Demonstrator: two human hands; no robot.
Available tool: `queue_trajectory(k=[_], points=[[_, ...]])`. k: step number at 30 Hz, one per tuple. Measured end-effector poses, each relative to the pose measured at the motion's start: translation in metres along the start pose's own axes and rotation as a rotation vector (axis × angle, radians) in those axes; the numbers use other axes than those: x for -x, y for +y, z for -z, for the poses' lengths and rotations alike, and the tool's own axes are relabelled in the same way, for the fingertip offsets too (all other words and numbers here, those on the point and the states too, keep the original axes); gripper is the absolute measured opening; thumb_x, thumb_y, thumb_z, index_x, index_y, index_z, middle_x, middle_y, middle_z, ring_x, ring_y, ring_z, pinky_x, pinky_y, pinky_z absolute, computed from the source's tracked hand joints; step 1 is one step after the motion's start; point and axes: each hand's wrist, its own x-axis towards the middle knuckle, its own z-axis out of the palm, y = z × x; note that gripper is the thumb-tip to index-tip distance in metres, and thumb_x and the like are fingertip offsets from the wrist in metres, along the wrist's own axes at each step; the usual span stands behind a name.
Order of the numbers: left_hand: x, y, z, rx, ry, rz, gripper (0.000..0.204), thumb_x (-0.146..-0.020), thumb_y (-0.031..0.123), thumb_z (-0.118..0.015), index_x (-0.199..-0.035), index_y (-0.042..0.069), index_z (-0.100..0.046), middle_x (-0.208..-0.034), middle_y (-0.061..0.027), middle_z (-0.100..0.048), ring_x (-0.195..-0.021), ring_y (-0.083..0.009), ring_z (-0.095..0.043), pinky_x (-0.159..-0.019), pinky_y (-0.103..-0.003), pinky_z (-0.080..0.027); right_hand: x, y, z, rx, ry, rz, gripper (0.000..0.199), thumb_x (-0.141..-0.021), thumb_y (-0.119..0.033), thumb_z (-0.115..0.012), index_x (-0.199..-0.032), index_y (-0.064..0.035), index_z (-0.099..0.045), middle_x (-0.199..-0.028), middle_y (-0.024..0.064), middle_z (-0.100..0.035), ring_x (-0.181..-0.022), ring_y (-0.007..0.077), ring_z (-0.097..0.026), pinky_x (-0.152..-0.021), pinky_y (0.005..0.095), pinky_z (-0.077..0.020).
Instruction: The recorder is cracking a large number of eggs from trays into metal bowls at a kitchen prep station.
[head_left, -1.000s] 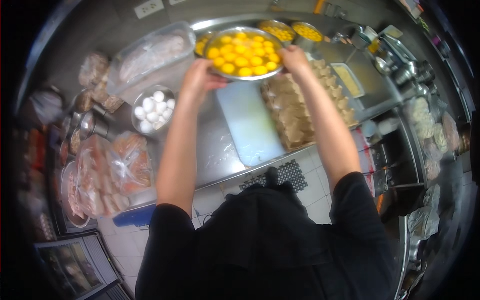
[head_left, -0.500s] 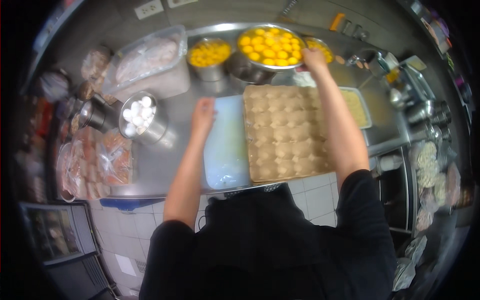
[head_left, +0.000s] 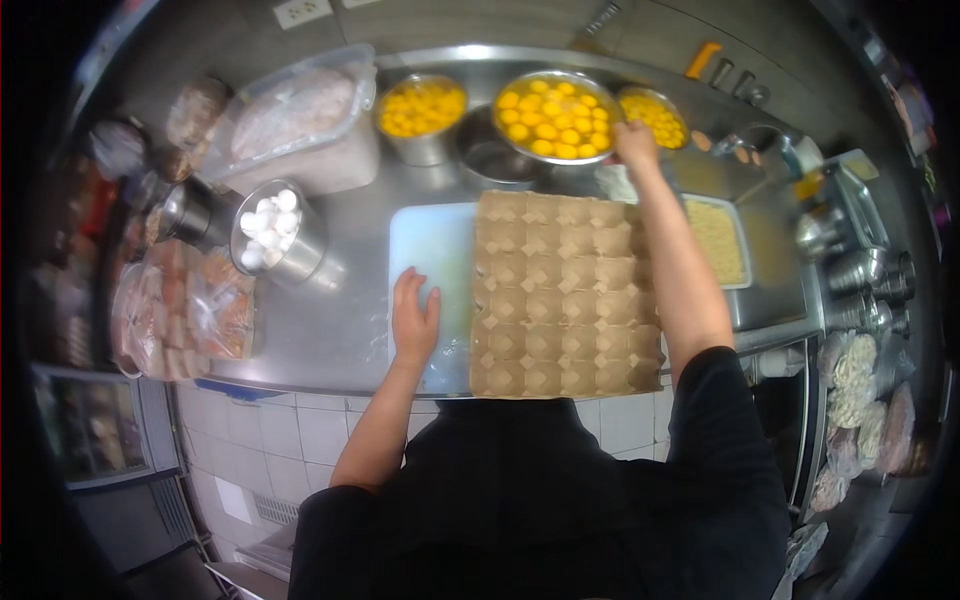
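Note:
At the far side of the counter, my right hand point(head_left: 636, 145) is closed on the right rim of a wide metal bowl point(head_left: 557, 117) of whole egg yolks in liquid. Its left edge overlaps a dark metal pot point(head_left: 495, 158); whether it rests on that pot I cannot tell. My left hand point(head_left: 414, 322) holds nothing, fingers apart, over a pale blue cutting board point(head_left: 420, 232) that looks wet. Right of that hand lies a brown cardboard egg tray point(head_left: 565, 295) with its cups vacant, partly over the board. My right forearm passes above the tray's right edge.
A metal pot of white eggshells or eggs point(head_left: 270, 232) stands at left, by bagged pinkish food point(head_left: 225, 300). Behind is a large clear tub point(head_left: 350, 165). Yolk-filled containers point(head_left: 420, 108) point(head_left: 653, 117) flank the bowl. A shallow tray of yellowish food point(head_left: 716, 240) lies right.
My left hand has come nearer to me, from the board's left edge to over the board, and its fingers have spread. My right hand stays on the bowl's rim. The view has shifted slightly.

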Motion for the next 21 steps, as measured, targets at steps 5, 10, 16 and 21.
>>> queue_trajectory(k=[5,10,16,21], points=[[-0.001,0.003,0.0,0.058,-0.008,0.051,0.031,-0.092,0.017,-0.06,-0.117,-0.001,-0.054,-0.133,-0.0244,-0.049,-0.123,-0.0409,-0.048,-0.103,-0.043,-0.04,-0.004,0.001,0.001,0.085,0.036,0.041,0.018,-0.087,-0.014,-0.056,-0.082,0.0037,-0.055,-0.07,0.0149,-0.064,-0.045,0.0227,-0.062,-0.038,0.0331,-0.0507],[-0.002,0.002,0.001,0.081,-0.017,0.04,0.031,-0.092,0.017,-0.06,-0.116,-0.002,-0.054,-0.133,-0.0253,-0.049,-0.122,-0.0411,-0.048,-0.103,-0.043,-0.04,-0.01,0.002,0.004,0.217,0.069,0.068,0.022,-0.086,-0.017,-0.056,-0.081,0.0044,-0.056,-0.069,0.0168,-0.065,-0.045,0.0242,-0.064,-0.041,0.0349,-0.0519],[-0.002,0.0,0.005,0.049,-0.023,0.013,0.028,-0.093,0.013,-0.06,-0.116,-0.003,-0.055,-0.134,-0.0221,-0.048,-0.121,-0.0355,-0.051,-0.1,-0.04,-0.046,-0.005,-0.006,0.001,0.304,0.081,0.092,0.024,-0.087,-0.019,-0.054,-0.087,0.0051,-0.06,-0.07,0.0191,-0.067,-0.047,0.025,-0.065,-0.047,0.0358,-0.0542],[-0.003,0.001,0.004,0.064,-0.025,0.01,0.028,-0.093,0.013,-0.06,-0.116,-0.003,-0.055,-0.134,-0.0223,-0.048,-0.121,-0.0357,-0.051,-0.1,-0.04,-0.046,-0.007,-0.012,0.003,0.397,0.077,0.099,0.024,-0.086,-0.02,-0.053,-0.087,0.0033,-0.059,-0.069,0.0179,-0.067,-0.048,0.0253,-0.066,-0.05,0.0362,-0.0543]])
